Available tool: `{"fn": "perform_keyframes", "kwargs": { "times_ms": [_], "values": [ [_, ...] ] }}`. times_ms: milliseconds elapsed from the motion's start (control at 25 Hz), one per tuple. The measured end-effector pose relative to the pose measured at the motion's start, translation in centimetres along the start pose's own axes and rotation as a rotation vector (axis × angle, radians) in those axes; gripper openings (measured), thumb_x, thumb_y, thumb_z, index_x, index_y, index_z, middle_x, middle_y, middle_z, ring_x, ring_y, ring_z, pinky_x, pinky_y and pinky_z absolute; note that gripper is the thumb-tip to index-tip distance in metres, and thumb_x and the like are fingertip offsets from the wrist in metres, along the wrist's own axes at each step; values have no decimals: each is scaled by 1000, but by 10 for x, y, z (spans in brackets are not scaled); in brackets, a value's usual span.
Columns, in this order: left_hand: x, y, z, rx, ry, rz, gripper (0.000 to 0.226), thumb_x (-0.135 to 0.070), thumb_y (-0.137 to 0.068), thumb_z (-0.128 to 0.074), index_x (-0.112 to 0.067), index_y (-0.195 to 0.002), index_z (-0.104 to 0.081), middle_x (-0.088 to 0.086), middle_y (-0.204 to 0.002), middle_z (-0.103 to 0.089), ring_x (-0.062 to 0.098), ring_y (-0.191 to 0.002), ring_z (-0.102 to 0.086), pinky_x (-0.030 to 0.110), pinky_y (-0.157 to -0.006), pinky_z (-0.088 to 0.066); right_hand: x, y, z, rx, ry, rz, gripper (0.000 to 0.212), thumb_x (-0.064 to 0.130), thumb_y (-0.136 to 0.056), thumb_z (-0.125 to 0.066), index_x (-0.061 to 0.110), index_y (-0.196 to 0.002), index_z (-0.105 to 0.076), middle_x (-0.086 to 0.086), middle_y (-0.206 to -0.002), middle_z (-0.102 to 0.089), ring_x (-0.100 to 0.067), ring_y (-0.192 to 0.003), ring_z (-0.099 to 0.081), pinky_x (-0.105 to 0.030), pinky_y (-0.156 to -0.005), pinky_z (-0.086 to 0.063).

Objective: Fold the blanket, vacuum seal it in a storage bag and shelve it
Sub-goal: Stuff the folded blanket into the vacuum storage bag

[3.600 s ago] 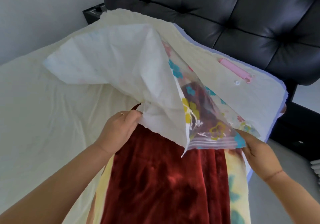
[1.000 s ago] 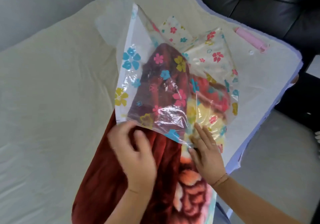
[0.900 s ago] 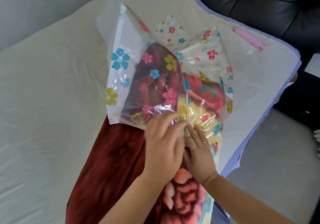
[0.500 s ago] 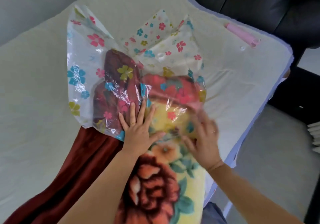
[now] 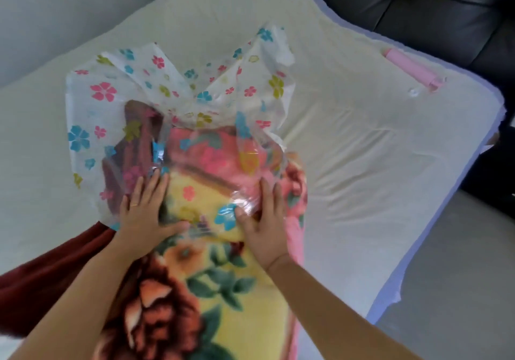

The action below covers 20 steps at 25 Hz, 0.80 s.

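Head cam: folded blanket [image 5: 200, 290] fills the lower middle of the frame, top end inside the flowery storage bag [image 5: 156, 114] at center. Left hand [image 5: 145, 214] and right hand [image 5: 264, 225] both press flat on it, fingers straight. Pink pump [image 5: 409, 71] upper right on the bed [image 5: 362, 150].

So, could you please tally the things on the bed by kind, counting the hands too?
Blanket: 1
Bag: 1
Pink pump: 1
Clear cap: 1
Hands: 2, left hand and right hand
Total: 6
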<state>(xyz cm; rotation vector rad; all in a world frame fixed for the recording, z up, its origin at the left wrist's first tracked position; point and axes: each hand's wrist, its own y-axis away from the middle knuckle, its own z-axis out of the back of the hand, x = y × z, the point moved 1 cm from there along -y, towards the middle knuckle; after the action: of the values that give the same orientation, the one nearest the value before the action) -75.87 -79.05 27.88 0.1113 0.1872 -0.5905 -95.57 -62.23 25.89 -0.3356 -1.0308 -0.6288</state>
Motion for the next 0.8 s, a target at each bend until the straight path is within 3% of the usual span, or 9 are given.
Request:
{"fn": "perform_keyframes", "kwargs": {
  "times_ms": [160,240,320,400,480,560,640,720,800],
  "values": [
    [0,22,55,-90,588,49,69,-56,-74,-50,-64,-136,-20,-35,-147,-22,-5,-140,-20,47,-118,-17,52,3,-79,76,-10,-17,88,79,-76,-31,34,-151,-23,-5,-161,-4,-28,-147,0,-50,-119,-7],
    [-29,23,60,-195,460,-13,57,-52,-85,-38,-66,-135,-15,-30,-155,-5,2,-146,-2,43,-118,-6,76,-3,-117,170,117,68,74,63,-82,-30,37,-150,-22,-1,-161,-3,-26,-146,4,-53,-118,-5],
    [-29,12,49,-205,276,47,49,-65,-82,-25,-63,-130,-31,-24,-157,7,10,-145,15,48,-117,5,96,-10,-142,223,112,223,61,44,-87,-31,34,-147,-31,0,-160,-13,-26,-147,-5,-48,-119,-11],
    [0,-4,38,-152,215,192,63,-76,-74,-22,-56,-129,-43,-27,-154,12,11,-144,21,58,-114,6,102,-23,-136,245,-152,206,50,27,-87,-39,21,-136,-50,0,-153,-30,-18,-142,-25,-34,-118,-19],
    [31,-11,24,-147,81,229,83,-87,-64,-28,-50,-138,-35,-18,-158,5,19,-146,14,65,-111,-3,88,-39,-109,225,-314,177,43,22,-89,-48,14,-130,-57,0,-148,-37,-3,-133,-37,-21,-112,-30],
    [44,-13,11,-126,-6,236,95,-95,-59,-24,-49,-142,-27,-7,-160,-2,25,-147,6,68,-108,-11,60,-65,-78,-27,-326,198,51,36,-86,-57,17,-133,-54,3,-146,-35,-7,-131,-41,-21,-108,-35],
    [43,-14,5,-122,-26,243,94,-95,-60,-20,-49,-141,-24,-5,-159,-5,26,-147,3,69,-107,-14,28,-100,-55,-229,-176,20,80,60,-77,-60,26,-146,-36,-2,-154,-19,-20,-141,-27,-30,-115,-23],
    [46,-13,1,-128,-3,242,92,-94,-61,-24,-49,-140,-25,-5,-159,-6,25,-147,3,68,-108,-14,-4,-129,-49,-115,-277,-353,97,76,-71,-58,37,-150,-17,-5,-160,-2,-23,-146,-16,-38,-118,-17],
    [47,-12,5,-130,9,247,91,-91,-60,-33,-48,-139,-28,-6,-159,-7,23,-147,5,68,-108,-12,-22,-146,-61,198,-655,-493,101,84,-63,-58,42,-148,-22,-1,-159,-18,-22,-142,-29,-48,-117,-19]
  ]
}}
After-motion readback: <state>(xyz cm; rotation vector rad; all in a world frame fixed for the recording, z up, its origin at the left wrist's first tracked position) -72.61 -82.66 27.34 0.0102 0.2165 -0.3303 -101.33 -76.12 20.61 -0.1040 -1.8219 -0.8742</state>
